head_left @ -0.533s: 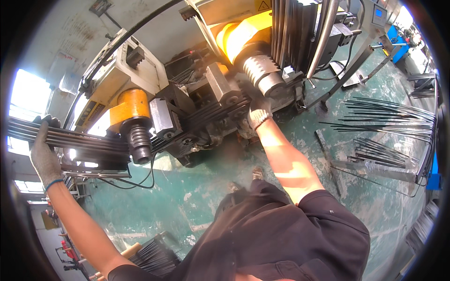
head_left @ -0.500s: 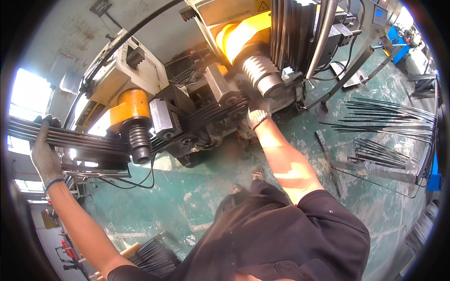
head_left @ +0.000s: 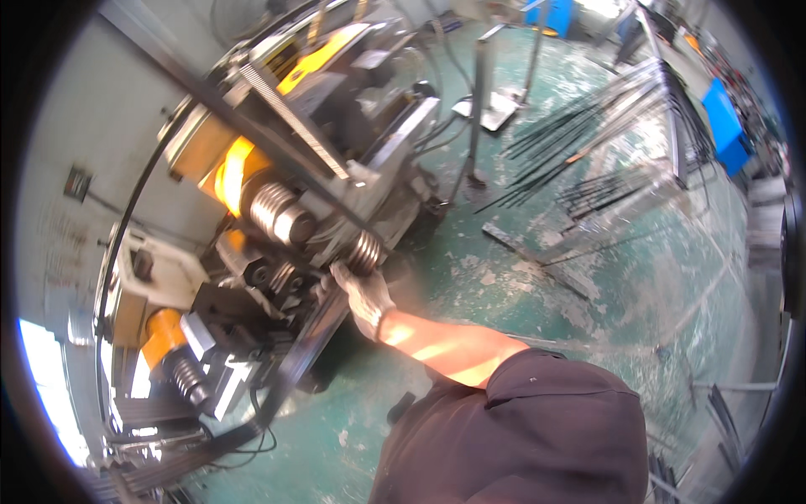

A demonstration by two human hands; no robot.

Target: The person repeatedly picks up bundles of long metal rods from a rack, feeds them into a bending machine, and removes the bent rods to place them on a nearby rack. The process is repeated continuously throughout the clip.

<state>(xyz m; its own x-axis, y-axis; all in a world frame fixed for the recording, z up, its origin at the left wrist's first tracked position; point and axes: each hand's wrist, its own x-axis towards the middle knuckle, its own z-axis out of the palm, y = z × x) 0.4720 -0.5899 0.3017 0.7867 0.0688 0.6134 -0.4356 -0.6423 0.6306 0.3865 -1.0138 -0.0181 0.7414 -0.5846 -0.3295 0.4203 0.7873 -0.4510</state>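
Note:
A bundle of long, thin metal bars (head_left: 243, 433) slants from the lower left rim up to the machine, blurred by motion. My right hand (head_left: 365, 298), in a pale knitted glove, is closed around its upper end, just below a ribbed metal cylinder (head_left: 366, 252). Most of the fingers are hidden behind the bars. At the lower left rim, a dim thumb-like part of my left hand (head_left: 123, 485) lies across the bundle; the rest of that hand is out of sight or blurred.
The machine has yellow-orange heads with ribbed cylinders (head_left: 277, 214) (head_left: 186, 380). A long dark bar (head_left: 210, 97) crosses the upper left. More thin bars (head_left: 579, 126) rest on a rack at the right above the green floor (head_left: 470, 277). A blue panel (head_left: 726, 126) stands farther back.
My view has turned to the right, so the machine now sits farther left and tilted. The bundle has swung to a steep slant, its left end lower. Both hands remain at the bundle.

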